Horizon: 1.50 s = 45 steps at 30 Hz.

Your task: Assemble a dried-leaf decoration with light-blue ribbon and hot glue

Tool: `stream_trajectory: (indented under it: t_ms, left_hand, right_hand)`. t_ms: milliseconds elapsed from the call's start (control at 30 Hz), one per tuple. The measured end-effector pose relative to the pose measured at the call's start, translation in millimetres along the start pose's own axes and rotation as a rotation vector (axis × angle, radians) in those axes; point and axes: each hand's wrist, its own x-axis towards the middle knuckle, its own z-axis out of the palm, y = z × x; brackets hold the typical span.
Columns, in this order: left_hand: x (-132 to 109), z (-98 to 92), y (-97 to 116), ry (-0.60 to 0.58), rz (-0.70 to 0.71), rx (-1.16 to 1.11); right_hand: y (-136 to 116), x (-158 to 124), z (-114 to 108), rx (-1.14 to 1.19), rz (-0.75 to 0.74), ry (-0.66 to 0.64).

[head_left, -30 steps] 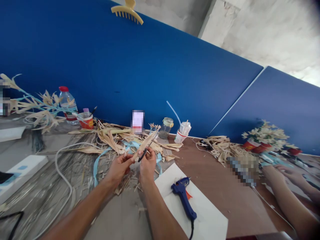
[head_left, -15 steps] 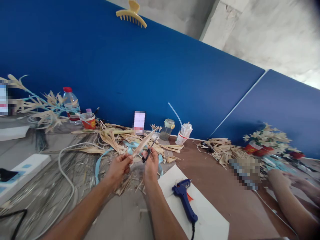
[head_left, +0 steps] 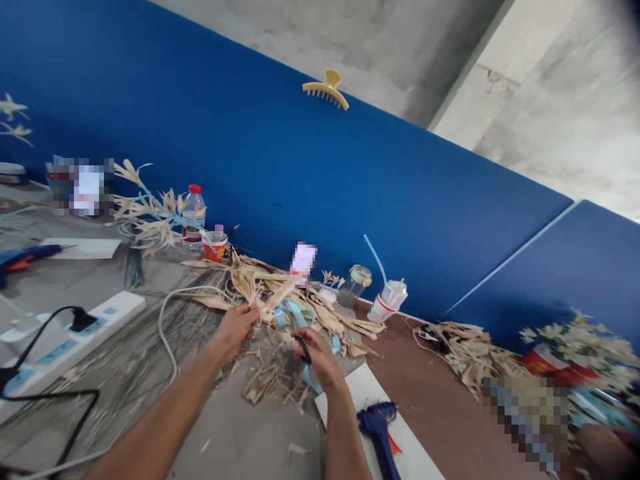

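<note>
My left hand (head_left: 239, 330) pinches the lower end of a pale dried husk strip (head_left: 281, 293), which slants up to the right over the pile. My right hand (head_left: 321, 360) is closed around the black handles of scissors (head_left: 303, 349), a little to the right of and below the strip. The scissor blades are hard to make out from here. Between and behind both hands lie light-blue ribbon (head_left: 297, 313) and a heap of dried husks (head_left: 245, 277). Husk scraps (head_left: 260, 383) litter the table beneath.
A blue glue gun (head_left: 380, 433) rests on a white board (head_left: 410, 453). At the left are a power strip (head_left: 117, 310), cables and another glue gun (head_left: 30, 257). Behind stand a bottle (head_left: 194, 217), cups and a jar (head_left: 354, 285). A co-worker's hand (head_left: 607, 450) shows at far right.
The view has swung left, so more of the left side shows. My right hand has drawn the scissors away from the husk strip, down and to the right. My left hand keeps the strip.
</note>
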Motion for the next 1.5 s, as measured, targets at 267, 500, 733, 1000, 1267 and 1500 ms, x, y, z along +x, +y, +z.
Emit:
stream_trajectory:
  t_ms: [267,500,733,1000,1267,1500]
  left_hand:
    - [2.3,-5.2,-1.1,-0.114,-0.055,0.188]
    - [5.0,-7.1,-5.4,-0.152,-0.063,0.286]
    - [5.5,-7.3,-6.4,-0.167,-0.064,0.344]
    - [4.1,-7.1,-5.7,-0.165,-0.067,0.326]
    - [4.8,-7.5,-4.3,-0.149,-0.041,0.352]
    - [4.8,-7.4,-3.7,-0.134,-0.017,0.361]
  right_hand:
    - [-5.4,-4.0,2.4,-0.068,0.048,-0.085]
    - [-3.3,-2.4,1.3,-0.082,0.050,-0.114]
    - [-5.1,-3.0,1.8,-0.061,0.051,-0.105]
    - [-6.4,-4.5,2.4,-0.063,0.047,-0.099]
    - [-4.7,-4.1,1.8,-0.039,0.034,-0.100]
    - [-4.7,-4.5,2.0,-0.062,0.049,-0.102]
